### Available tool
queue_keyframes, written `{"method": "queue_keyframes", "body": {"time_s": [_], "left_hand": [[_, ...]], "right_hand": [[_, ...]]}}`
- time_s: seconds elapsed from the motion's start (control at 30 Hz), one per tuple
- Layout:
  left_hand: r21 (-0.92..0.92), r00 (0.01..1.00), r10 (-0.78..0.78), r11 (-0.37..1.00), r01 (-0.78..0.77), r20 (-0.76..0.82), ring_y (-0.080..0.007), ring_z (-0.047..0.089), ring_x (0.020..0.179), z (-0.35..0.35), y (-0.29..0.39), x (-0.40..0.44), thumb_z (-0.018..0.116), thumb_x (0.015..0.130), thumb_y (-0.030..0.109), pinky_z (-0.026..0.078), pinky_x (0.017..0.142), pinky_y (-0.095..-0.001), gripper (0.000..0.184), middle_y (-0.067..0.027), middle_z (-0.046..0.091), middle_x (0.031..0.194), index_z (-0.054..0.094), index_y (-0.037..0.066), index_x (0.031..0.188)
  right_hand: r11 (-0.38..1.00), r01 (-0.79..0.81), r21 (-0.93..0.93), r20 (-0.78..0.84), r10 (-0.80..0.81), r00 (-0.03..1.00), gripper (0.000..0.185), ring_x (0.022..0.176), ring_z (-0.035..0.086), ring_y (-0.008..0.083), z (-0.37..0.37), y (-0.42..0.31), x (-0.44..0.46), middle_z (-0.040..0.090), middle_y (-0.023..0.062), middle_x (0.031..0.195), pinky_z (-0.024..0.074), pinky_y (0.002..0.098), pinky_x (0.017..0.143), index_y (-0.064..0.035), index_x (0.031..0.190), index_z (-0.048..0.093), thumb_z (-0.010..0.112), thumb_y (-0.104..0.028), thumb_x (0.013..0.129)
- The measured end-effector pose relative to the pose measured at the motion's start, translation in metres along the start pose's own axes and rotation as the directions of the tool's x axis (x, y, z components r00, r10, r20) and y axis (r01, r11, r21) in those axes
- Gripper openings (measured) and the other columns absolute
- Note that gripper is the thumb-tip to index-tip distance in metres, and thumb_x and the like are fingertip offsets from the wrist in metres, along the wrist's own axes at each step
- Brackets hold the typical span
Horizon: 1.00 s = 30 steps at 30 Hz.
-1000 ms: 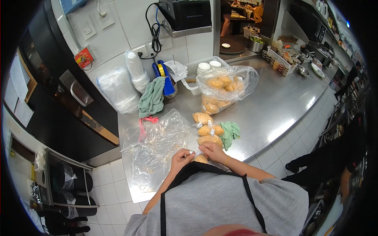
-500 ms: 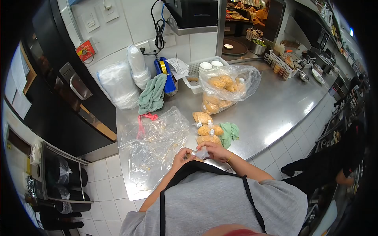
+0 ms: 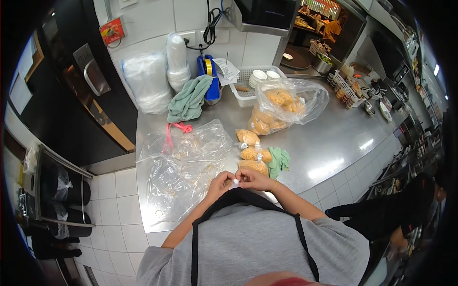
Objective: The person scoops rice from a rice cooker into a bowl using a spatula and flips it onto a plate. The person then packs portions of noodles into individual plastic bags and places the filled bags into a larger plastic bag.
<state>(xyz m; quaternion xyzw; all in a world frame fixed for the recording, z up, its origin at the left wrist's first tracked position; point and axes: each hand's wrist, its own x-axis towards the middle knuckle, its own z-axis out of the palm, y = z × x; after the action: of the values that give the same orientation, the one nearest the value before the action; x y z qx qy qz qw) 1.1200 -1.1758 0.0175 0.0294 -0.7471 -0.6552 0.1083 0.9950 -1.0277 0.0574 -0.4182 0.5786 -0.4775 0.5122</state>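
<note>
My left hand and my right hand meet close to my body at the counter's near edge. Both have fingers pinched on the whitish, gathered neck of a small plastic bag; the rest of it is hidden behind my apron. Just beyond my right hand lie several small knotted bags of orange-yellow crumbly food, in a column. A light green cloth sits against their right side. Left of them, a large clear plastic sheet or bag is spread flat, with a pink tie at its top.
A big clear bag full of similar filled bags stands farther back on the steel counter. Behind are a white basket with cups, a green towel and wrapped plastic stacks. Another person is at the right.
My hands have drawn closer together, and less of the small bag shows between them. The camera view has shifted, and the person at the right has moved a little.
</note>
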Motion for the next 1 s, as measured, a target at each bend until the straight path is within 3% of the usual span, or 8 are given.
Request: {"method": "queue_keyframes", "body": {"time_s": [0.1, 0.17, 0.27, 0.4, 0.5, 0.57, 0.87, 1.0], "left_hand": [[-0.136, 0.993, 0.01, 0.99, -0.026, -0.117, -0.0171, 0.051, 0.074, 0.007, 0.0, 0.007, 0.058, 0.075, 0.0, 0.042, 0.065, -0.0276, 0.013, -0.0069, 0.05, 0.084, 0.053, 0.004, 0.087], [0.248, 0.956, 0.174, 0.962, -0.114, -0.235, -0.0222, 0.052, 0.072, 0.008, 0.018, 0.009, 0.054, 0.073, -0.004, 0.042, 0.062, -0.0305, 0.013, -0.0102, 0.048, 0.082, 0.05, 0.002, 0.084], [0.4, 0.924, 0.287, 0.901, -0.169, -0.254, -0.0264, 0.051, 0.07, 0.011, 0.02, 0.014, 0.052, 0.072, -0.006, 0.042, 0.061, -0.0324, 0.014, -0.0123, 0.046, 0.081, 0.048, 0.002, 0.082], [0.408, 0.921, 0.268, 0.903, -0.137, -0.282, -0.0256, 0.051, 0.07, 0.007, 0.012, 0.02, 0.052, 0.071, -0.006, 0.042, 0.061, -0.0321, 0.015, -0.0121, 0.047, 0.08, 0.049, 0.001, 0.083], [0.275, 0.949, 0.142, 0.959, -0.061, -0.283, -0.0191, 0.051, 0.069, 0.001, 0.0, 0.021, 0.053, 0.073, -0.005, 0.042, 0.062, -0.0283, 0.013, -0.0098, 0.049, 0.079, 0.049, 0.001, 0.083], [-0.11, 0.953, -0.116, 0.99, 0.089, -0.281, -0.0106, 0.049, 0.07, 0.001, -0.011, 0.019, 0.053, 0.076, -0.004, 0.042, 0.064, -0.0236, 0.012, -0.0047, 0.05, 0.078, 0.049, 0.001, 0.085], [-0.397, 0.974, -0.17, 0.913, 0.099, -0.147, -0.005, 0.046, 0.072, 0.008, -0.009, 0.009, 0.059, 0.08, 0.003, 0.041, 0.067, -0.0176, 0.02, 0.0009, 0.046, 0.082, 0.047, 0.001, 0.097], [-0.327, 0.981, -0.156, 0.938, 0.111, -0.114, -0.0043, 0.047, 0.074, 0.007, -0.004, 0.006, 0.06, 0.081, 0.006, 0.042, 0.067, -0.0177, 0.023, 0.0006, 0.047, 0.083, 0.048, 0.001, 0.1]], "right_hand": [[0.989, 0.066, -0.132, -0.153, -0.086, 0.985, 0.016, 0.072, 0.042, 0.0032, 0.005, -0.001, 0.005, 0.044, -0.0042, 0.082, 0.0364, 0.0172, 0.062, -0.0092, 0.089, 0.048, 0.061, -0.01, 0.08], [0.96, 0.152, -0.236, -0.228, -0.207, 0.951, 0.017, 0.07, 0.041, 0.0034, 0.008, -0.002, 0.008, 0.043, -0.0041, 0.081, 0.0364, 0.0176, 0.06, -0.0088, 0.086, 0.047, 0.063, -0.012, 0.081], [0.975, 0.079, -0.206, -0.241, -0.129, 0.962, 0.019, 0.072, 0.043, 0.0036, 0.001, 0.006, 0.015, 0.044, -0.0033, 0.082, 0.0379, 0.0182, 0.062, -0.0081, 0.086, 0.047, 0.064, -0.015, 0.081], [0.977, 0.093, -0.191, -0.266, -0.143, 0.953, 0.021, 0.069, 0.046, 0.0077, 0.003, -0.003, 0.021, 0.049, -0.0006, 0.078, 0.0398, 0.0211, 0.064, -0.0057, 0.086, 0.05, 0.066, -0.018, 0.078], [0.962, 0.17, -0.212, -0.29, -0.228, 0.929, 0.019, 0.071, 0.047, 0.0081, 0.001, 0.006, 0.026, 0.05, 0.0001, 0.077, 0.0408, 0.0221, 0.064, -0.0048, 0.088, 0.051, 0.063, -0.015, 0.079], [0.962, 0.17, -0.212, -0.313, -0.232, 0.921, 0.017, 0.07, 0.048, 0.0088, 0.004, 0.006, 0.025, 0.05, 0.0008, 0.076, 0.0413, 0.0228, 0.064, -0.0041, 0.088, 0.051, 0.062, -0.013, 0.079], [0.908, 0.142, -0.395, -0.36, -0.295, 0.885, 0.015, 0.067, 0.049, 0.0137, 0.007, 0.012, 0.02, 0.051, 0.0043, 0.073, 0.0422, 0.0263, 0.062, -0.0024, 0.088, 0.049, 0.057, -0.013, 0.08], [0.929, 0.165, -0.332, -0.369, -0.289, 0.883, 0.014, 0.067, 0.048, 0.0118, 0.01, 0.02, 0.015, 0.051, 0.0031, 0.075, 0.0413, 0.0252, 0.062, -0.0033, 0.088, 0.049, 0.056, -0.014, 0.081]]}}
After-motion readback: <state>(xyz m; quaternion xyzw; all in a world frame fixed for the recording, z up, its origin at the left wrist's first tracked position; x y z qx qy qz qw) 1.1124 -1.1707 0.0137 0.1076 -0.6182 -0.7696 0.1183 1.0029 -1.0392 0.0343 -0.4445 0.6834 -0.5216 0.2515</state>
